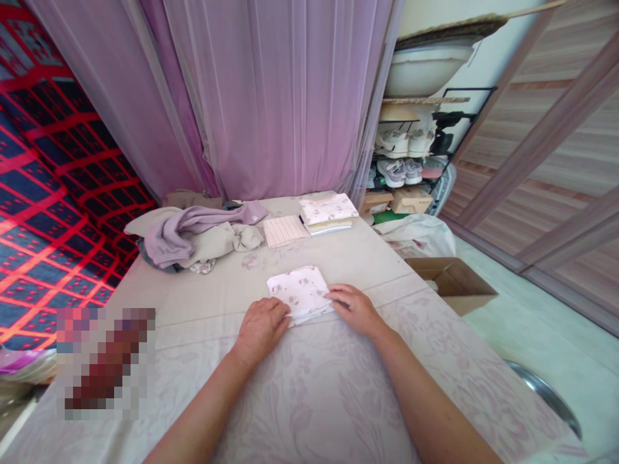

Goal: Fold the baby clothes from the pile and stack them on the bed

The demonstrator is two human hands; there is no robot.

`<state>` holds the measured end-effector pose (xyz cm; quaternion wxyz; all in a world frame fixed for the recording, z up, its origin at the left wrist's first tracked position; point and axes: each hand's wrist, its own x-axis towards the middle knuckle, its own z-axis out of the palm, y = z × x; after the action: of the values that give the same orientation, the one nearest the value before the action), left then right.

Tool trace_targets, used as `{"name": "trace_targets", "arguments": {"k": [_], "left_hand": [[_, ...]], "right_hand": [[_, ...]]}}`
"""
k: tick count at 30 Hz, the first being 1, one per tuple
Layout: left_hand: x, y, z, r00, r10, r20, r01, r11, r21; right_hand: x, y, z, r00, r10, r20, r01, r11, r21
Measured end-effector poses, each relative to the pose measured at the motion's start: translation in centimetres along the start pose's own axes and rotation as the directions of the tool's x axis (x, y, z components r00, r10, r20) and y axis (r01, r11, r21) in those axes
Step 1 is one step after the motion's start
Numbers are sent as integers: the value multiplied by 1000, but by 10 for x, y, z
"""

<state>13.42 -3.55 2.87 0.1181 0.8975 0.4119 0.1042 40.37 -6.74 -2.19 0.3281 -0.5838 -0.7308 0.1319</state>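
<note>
A small folded white cloth (300,291) with a pinkish print lies flat on the bed, its layers showing along the near edge. My left hand (264,325) is closed at its near left corner, fingers bent over the edge. On the right side, my right hand (353,306) pinches the cloth's edge between thumb and fingers. Beyond it lie a folded striped cloth (285,231) and, to its right, a stack of folded clothes (329,211) topped by a similar printed piece. A loose heap of clothes (193,235), mauve and beige, sits at the far left.
The bed's patterned sheet (319,399) spreads under everything. Purple curtains (285,96) hang behind it. Right of the bed stand an open cardboard box (454,280), a metal basin (546,393) and a shoe rack (411,154). A red-and-dark checked fabric (62,167) hangs at left. One lower-left patch is pixelated.
</note>
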Motion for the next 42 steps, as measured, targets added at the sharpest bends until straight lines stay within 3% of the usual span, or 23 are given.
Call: {"name": "trace_targets", "arguments": {"k": [7, 13, 16, 23, 30, 38, 42], "left_hand": [[3, -1, 4, 993, -97, -66, 87, 987, -137], [7, 0, 4, 983, -176, -51, 161, 963, -218], [5, 2, 3, 989, -139, -41, 129, 975, -181], [-3, 5, 2, 997, -79, -17, 80, 995, 64], [-6, 2, 6, 999, 0, -50, 2, 999, 38], [-2, 6, -3, 995, -2, -101, -2, 999, -42], [13, 9, -1, 989, 14, -150, -17, 1000, -19]], "right_hand": [[3, -3, -6, 998, 63, 26, -64, 996, 60], [10, -12, -5, 954, 298, 17, -297, 941, 162], [14, -14, 1, 929, 370, 17, -365, 907, 209], [16, -16, 2, 920, 387, 52, -375, 838, 396], [9, -27, -5, 924, 379, 56, -380, 925, 12], [11, -26, -2, 933, 360, -5, -360, 933, 3], [11, -29, -2, 929, 369, 26, -368, 929, -33]]}}
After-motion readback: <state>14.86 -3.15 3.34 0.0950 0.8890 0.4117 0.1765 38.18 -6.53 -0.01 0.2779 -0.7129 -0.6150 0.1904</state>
